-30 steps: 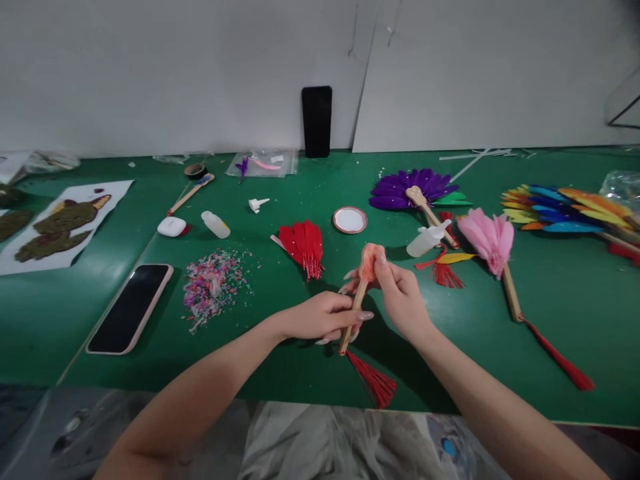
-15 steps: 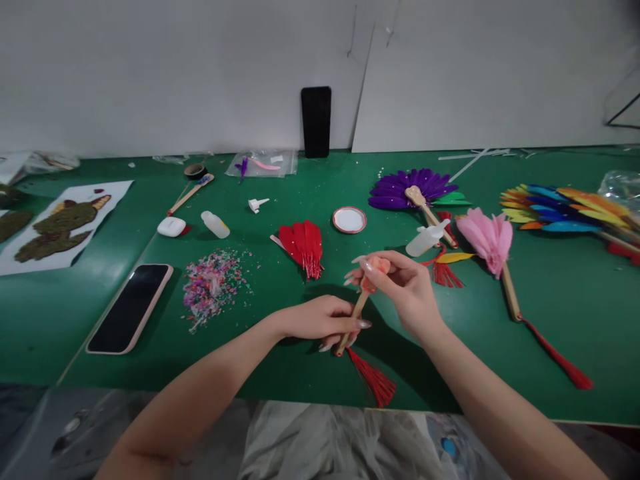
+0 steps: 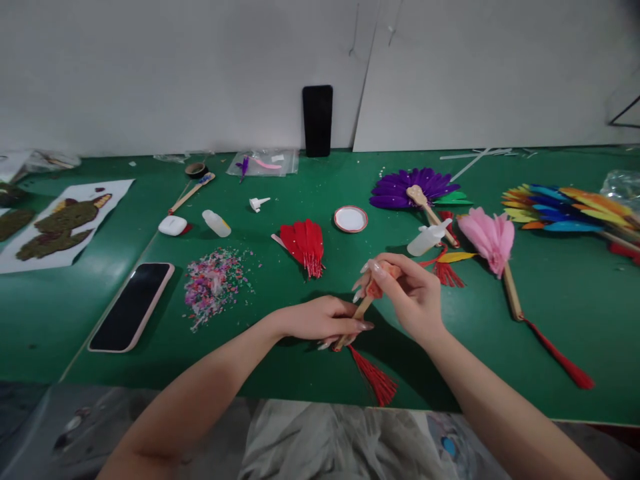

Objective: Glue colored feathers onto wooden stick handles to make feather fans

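My left hand (image 3: 320, 319) is closed around the lower shaft of a wooden fan handle (image 3: 363, 307), just above the table. A red tassel (image 3: 376, 378) hangs from the handle's bottom end and lies on the green surface. Around the orange-red top of the same handle, my right hand (image 3: 413, 287) closes with thumb and fingers, hiding much of it. Beyond my hands lie a bundle of red feathers (image 3: 304, 243) with their quills toward me and a small white lid (image 3: 351, 219) with a red rim.
Left: a phone (image 3: 131, 307), a heap of coloured flakes (image 3: 215, 283) and a small bottle (image 3: 217, 223). Right: a glue bottle (image 3: 427, 240), a purple feather fan (image 3: 400, 187), a pink feather fan (image 3: 487, 233) and multicoloured feathers (image 3: 565, 203). Another phone (image 3: 317, 121) leans on the wall.
My right hand has shifted slightly right and turned over the handle's orange-red top, covering more of it. The left hand keeps its grip on the shaft.
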`<state>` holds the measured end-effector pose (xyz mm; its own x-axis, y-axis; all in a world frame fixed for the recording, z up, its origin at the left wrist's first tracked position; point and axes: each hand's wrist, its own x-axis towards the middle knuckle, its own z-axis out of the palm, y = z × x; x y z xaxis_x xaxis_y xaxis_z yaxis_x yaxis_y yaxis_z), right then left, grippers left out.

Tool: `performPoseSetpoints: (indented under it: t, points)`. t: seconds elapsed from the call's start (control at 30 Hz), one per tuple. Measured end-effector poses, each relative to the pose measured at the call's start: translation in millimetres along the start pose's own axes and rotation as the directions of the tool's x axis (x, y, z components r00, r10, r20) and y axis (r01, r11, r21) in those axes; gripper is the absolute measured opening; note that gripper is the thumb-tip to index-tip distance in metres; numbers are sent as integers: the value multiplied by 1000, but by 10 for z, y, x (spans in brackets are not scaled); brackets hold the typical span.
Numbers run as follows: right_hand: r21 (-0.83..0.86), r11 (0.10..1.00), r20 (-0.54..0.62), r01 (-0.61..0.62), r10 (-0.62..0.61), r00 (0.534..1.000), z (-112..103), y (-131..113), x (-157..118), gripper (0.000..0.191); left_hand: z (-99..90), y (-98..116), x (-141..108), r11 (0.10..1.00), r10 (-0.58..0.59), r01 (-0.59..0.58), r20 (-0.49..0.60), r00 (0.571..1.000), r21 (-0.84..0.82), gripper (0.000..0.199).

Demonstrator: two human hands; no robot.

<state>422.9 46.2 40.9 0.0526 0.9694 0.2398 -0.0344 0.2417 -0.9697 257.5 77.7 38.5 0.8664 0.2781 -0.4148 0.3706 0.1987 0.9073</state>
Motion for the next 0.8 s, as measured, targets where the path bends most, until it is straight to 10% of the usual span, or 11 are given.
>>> performPoseSetpoints:
  t: [0.43, 0.8]
  points:
    - [59, 996, 34, -60, 58, 998, 3, -27, 60, 40, 72, 0, -8, 997, -44, 44, -9, 999, 57, 48]
    - [183, 964, 62, -192, 183, 981, 55, 20, 73, 17, 150, -82, 76, 1000, -1, 4, -210, 978, 16, 42]
